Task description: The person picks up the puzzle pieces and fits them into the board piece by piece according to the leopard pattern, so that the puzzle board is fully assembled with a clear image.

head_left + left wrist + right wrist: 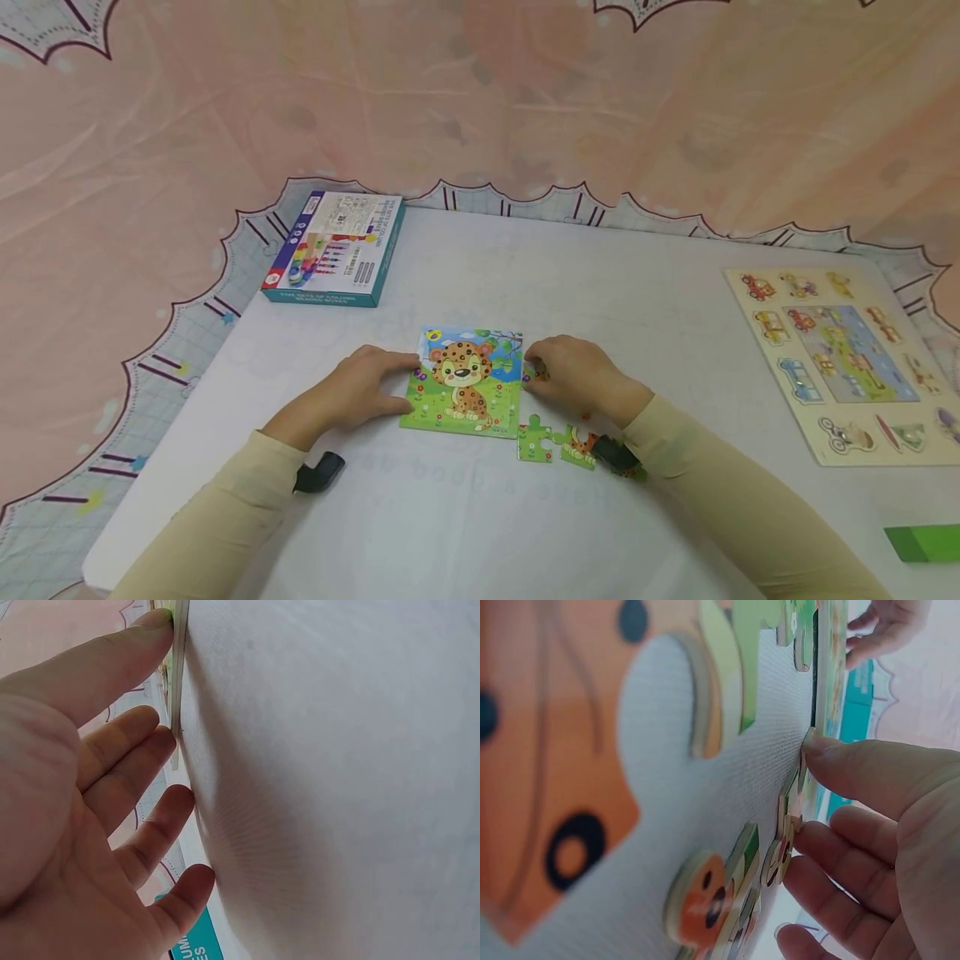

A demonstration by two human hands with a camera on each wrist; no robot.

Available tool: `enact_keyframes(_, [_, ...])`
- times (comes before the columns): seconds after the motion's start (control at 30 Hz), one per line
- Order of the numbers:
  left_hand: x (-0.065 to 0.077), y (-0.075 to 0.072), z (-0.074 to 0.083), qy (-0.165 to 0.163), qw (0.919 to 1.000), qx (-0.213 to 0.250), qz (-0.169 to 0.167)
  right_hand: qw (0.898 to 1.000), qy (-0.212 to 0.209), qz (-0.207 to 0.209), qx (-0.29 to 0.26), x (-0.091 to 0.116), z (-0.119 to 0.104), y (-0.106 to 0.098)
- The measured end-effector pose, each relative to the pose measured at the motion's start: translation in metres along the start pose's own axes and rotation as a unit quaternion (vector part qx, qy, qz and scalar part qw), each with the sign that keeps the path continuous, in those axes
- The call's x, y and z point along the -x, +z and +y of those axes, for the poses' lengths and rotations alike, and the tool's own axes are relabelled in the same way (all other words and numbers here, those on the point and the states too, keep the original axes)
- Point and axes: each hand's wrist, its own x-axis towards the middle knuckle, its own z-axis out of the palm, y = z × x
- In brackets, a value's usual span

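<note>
A square leopard picture board [463, 383] lies on the white table, its face showing a spotted cub on grass. At its left edge is my left hand [358, 382], thumb and fingers spread along the side. The left wrist view shows that thumb [154, 622] right at the board's thin edge. Beside the right edge, my right hand [573, 373] rests low with relaxed fingers. Its thumb [855, 761] reaches the board's side in the right wrist view, and its fingertips touch loose jigsaw pieces [776, 859]. More jigsaw pieces [534, 442] lie below it, partly hidden by a black wrist strap.
A teal-edged box [333, 246] lies at the table's back left. To the right is a wooden peg puzzle board [798, 400] with vehicle pictures. A green block [926, 543] sits at the front right. A pink patterned cloth [480, 100] hangs behind the table.
</note>
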Motion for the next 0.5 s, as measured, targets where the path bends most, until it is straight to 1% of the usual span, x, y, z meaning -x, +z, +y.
enact_keyframes(0.5, [-0.0004, 0.0005, 0.0013, -0.003, 1.0, -0.004, 0.0, 1.0, -0.007, -0.002, 0.005, 0.0017, -0.0007, -0.0022])
